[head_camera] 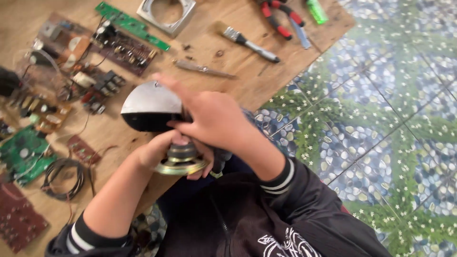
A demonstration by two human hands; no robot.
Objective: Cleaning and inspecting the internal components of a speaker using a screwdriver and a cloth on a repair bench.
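Two hands, our left hand [157, 150] and right hand [214, 121], have their fingers clenched on a round loudspeaker [159, 119] with dark cone and brass-coloured magnet ring.

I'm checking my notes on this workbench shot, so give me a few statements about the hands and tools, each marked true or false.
1. Both hands grip a small loudspeaker. True: the left hand is beneath it and the right hand lies across it.
2. The paintbrush lies on the tiled floor. False: it rests on the wooden board.
3. Red-handled pliers lie near the board's far edge. True.
4. The coil of black cable hangs from the right hand. False: it lies on the board, apart from both hands.
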